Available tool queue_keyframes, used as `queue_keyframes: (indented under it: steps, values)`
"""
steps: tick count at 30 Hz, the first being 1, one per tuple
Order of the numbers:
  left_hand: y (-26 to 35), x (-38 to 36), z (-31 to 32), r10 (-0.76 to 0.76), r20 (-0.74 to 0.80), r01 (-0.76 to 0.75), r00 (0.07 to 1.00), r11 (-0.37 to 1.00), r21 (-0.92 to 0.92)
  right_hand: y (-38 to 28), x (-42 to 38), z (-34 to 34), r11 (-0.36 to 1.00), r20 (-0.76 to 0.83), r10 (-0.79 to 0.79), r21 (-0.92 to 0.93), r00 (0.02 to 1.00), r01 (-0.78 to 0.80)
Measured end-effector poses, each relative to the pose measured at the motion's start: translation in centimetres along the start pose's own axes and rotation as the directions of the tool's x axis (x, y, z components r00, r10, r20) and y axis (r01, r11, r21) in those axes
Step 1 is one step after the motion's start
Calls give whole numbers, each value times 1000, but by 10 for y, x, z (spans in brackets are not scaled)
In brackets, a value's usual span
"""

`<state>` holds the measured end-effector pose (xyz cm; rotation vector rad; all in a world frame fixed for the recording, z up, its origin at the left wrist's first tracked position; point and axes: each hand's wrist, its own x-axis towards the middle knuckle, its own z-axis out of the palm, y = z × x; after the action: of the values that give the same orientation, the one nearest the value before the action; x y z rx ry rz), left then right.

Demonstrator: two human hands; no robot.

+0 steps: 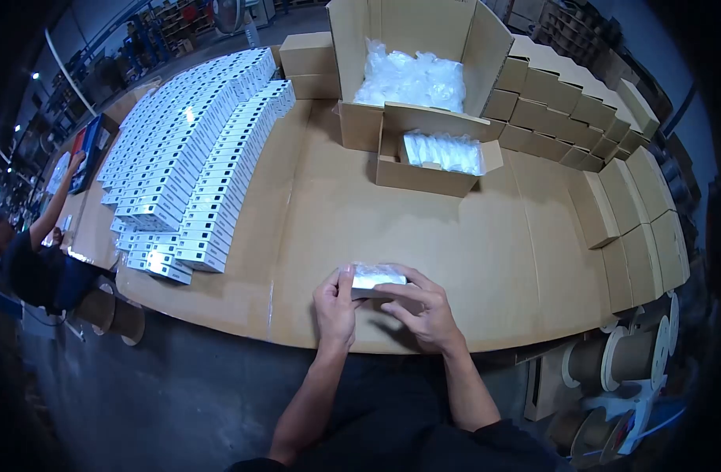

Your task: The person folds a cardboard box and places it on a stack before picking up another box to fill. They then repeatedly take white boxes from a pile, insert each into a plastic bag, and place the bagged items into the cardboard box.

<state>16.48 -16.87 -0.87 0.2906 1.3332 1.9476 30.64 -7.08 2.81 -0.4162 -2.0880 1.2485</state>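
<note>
Near the front edge of the table, a small white packet in shiny clear plastic (378, 275) is held between my two hands. My left hand (334, 308) grips its left end, thumb on top. At the right end is my right hand (427, 309), its fingers closed about the packet's edge and its thumb apart below. Beyond them stands an open cardboard carton (423, 178) with a row of plastic-wrapped packets (443, 153) inside.
A large open carton (419, 20) behind holds a heap of clear plastic bags (414, 79). Stacked white boxes (176, 149) cover the left side. Brown cartons (553, 102) line the back right and right edge (643, 228). Another person (34, 252) is at a table far left.
</note>
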Motion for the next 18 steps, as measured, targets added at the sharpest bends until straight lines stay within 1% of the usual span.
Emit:
queue_keyframes:
  steps: [2,3,5,6,7,8,11,14,17,18]
  values:
    - [-2,3,-7,-25,66,25,998,1000,-11,-3,2,-3,991,49,135,-22,990,-134]
    - [-1,3,-9,-55,72,55,996,998,1,0,3,-2,995,9,100,21,995,-100]
    - [2,4,-12,-109,79,108,991,994,27,2,5,-6,997,38,70,-9,997,-70]
    - [4,5,-13,-60,101,54,993,997,61,3,5,-7,998,51,58,-24,997,-57]
    - [5,5,-13,-14,126,3,992,996,93,1,5,-8,995,61,101,-15,993,-100]
    - [7,4,-12,32,153,-51,988,991,121,1,5,-9,995,53,102,-25,993,-100]
    - [27,-6,-9,55,220,-87,974,986,141,1,5,-8,993,38,110,-44,993,-108]
    - [34,-13,-11,37,284,-38,958,999,-3,3,6,-10,991,47,129,-30,990,-128]
    - [33,-13,-19,114,479,-215,870,963,163,8,4,-11,989,58,146,2,988,-146]
    - [33,-9,-23,102,510,-235,854,950,204,8,3,-11,988,59,152,14,987,-153]
